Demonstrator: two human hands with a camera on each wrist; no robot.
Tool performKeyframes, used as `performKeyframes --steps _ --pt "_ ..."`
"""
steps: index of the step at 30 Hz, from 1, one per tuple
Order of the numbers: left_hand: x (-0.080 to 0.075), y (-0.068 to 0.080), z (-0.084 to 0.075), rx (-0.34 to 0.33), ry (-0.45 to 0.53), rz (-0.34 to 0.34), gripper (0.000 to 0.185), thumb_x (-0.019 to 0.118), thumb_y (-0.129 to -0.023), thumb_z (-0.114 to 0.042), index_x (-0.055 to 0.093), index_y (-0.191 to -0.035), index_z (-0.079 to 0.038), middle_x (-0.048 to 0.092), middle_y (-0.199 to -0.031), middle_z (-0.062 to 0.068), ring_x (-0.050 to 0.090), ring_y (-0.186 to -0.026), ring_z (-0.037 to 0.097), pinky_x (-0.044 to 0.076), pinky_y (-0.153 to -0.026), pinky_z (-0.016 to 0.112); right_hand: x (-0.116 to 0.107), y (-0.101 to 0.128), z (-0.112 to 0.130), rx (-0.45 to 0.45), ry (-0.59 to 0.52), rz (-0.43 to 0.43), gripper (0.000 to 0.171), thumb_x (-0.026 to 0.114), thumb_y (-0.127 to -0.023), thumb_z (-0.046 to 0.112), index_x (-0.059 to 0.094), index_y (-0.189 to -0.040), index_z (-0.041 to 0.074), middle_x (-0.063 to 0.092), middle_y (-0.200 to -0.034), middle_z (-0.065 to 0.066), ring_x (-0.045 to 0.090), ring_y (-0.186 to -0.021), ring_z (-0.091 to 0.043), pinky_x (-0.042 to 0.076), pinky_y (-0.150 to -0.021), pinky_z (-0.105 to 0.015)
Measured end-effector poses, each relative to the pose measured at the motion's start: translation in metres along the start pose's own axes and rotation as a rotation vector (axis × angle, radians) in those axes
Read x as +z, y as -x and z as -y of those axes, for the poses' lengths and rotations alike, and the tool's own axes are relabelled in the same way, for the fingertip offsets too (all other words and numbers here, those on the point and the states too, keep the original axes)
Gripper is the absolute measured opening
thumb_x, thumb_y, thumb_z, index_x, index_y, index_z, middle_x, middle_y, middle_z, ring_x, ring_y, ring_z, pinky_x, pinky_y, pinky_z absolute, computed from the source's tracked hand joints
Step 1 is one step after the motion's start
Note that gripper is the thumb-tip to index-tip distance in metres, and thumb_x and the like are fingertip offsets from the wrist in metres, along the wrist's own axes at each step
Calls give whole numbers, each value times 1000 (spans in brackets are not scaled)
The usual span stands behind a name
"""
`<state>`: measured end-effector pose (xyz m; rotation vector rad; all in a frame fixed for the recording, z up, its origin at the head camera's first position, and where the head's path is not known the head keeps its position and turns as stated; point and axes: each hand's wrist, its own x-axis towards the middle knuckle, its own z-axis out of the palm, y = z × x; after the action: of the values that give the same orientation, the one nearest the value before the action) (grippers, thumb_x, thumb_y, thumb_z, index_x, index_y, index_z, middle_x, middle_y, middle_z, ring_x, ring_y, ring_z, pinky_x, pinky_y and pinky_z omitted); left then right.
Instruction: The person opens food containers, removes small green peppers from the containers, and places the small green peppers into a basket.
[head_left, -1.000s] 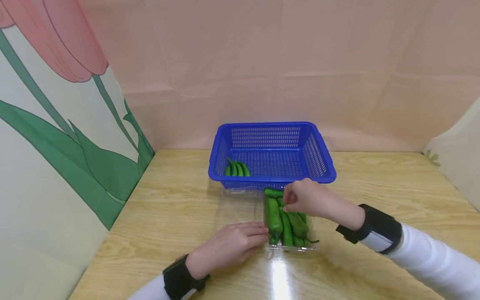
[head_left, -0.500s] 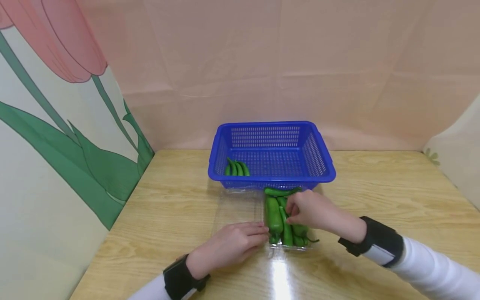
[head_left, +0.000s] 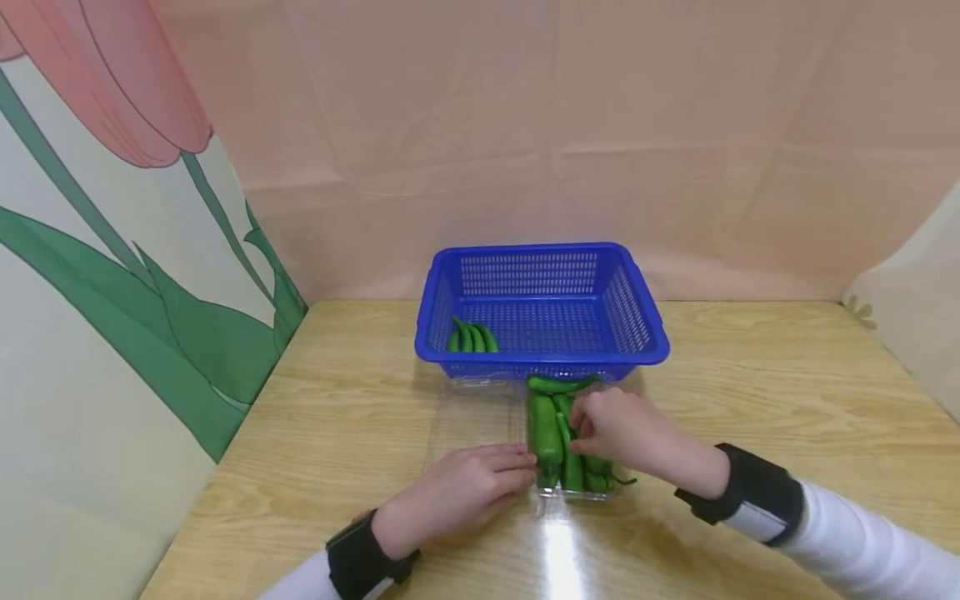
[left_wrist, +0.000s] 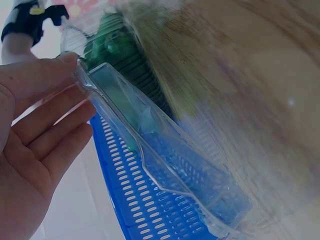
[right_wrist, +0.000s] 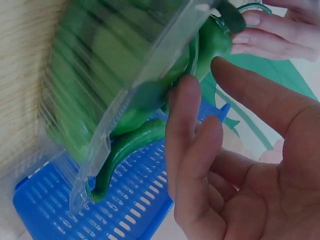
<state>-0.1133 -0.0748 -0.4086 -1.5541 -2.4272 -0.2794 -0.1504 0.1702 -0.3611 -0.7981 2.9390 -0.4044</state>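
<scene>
Head view: one blue basket (head_left: 542,308) holds three green peppers (head_left: 471,337) at its left end, beyond both hands. One clear clamshell tray (head_left: 480,417) lies open; its right half holds a pile of about five peppers (head_left: 551,429). The right hand (head_left: 626,429) rests on that pile, fingers curled at a pepper. The left hand (head_left: 468,487) lies flat, fingers straight, on the tray's empty half.

Left wrist view: straight fingers (left_wrist: 35,80) touch the tray rim (left_wrist: 150,150).

Right wrist view: fingertips (right_wrist: 182,125) touch a pepper (right_wrist: 127,147); whether they grip it, I cannot tell.

Glossy clear plastic clamshell tray (head_left: 480,408) holds smooth, shiny green peppers (head_left: 558,433); perforated blue plastic basket (head_left: 542,307); varnished, reflective wood-grain table (head_left: 750,392)
</scene>
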Motion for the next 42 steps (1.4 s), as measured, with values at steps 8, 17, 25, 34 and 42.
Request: performKeyframes --steps 8,17,25,34,42 --pt "1 0 0 19 -31 -23 27 61 -92 -19 66 -118 -13 64 -125 2 56 -122 15 41 -108 24 8 3 2 13 -9 -35 31 82 -70 30 63 -84 11 54 -65 9 50 -61 -6 44 -50 -23" --pt "0 0 -1 14 -30 -14 27 61 -92 -19 66 -118 -14 64 -125 2 56 -122 15 42 -107 24 10 3 3 44 -49 -3 35 82 -71 30 60 -89 9 52 -65 8 48 -58 -5 41 -49 -21" --pt "-1 0 -1 3 -5 7 27 61 -93 -20 66 -119 -14 63 -126 1 55 -123 13 42 -107 23 14 3 4 -11 -102 -11 38 83 -69 23 56 -91 8 52 -64 7 47 -57 -4 41 -49 -20" --pt "0 0 0 11 -4 -10 28 62 -92 -20 66 -119 -13 63 -126 2 56 -122 14 42 -107 24 14 3 2 -99 -150 -56 35 83 -65 7 55 -87 7 63 -68 3 57 -62 -4 49 -54 -17" --pt "0 -1 -1 7 -6 -5 28 61 -92 -20 66 -119 -14 63 -126 2 55 -122 14 41 -108 24 14 3 0 -127 -178 -39 26 81 -66 5 63 -86 2 67 -69 0 62 -61 -5 52 -55 -14"
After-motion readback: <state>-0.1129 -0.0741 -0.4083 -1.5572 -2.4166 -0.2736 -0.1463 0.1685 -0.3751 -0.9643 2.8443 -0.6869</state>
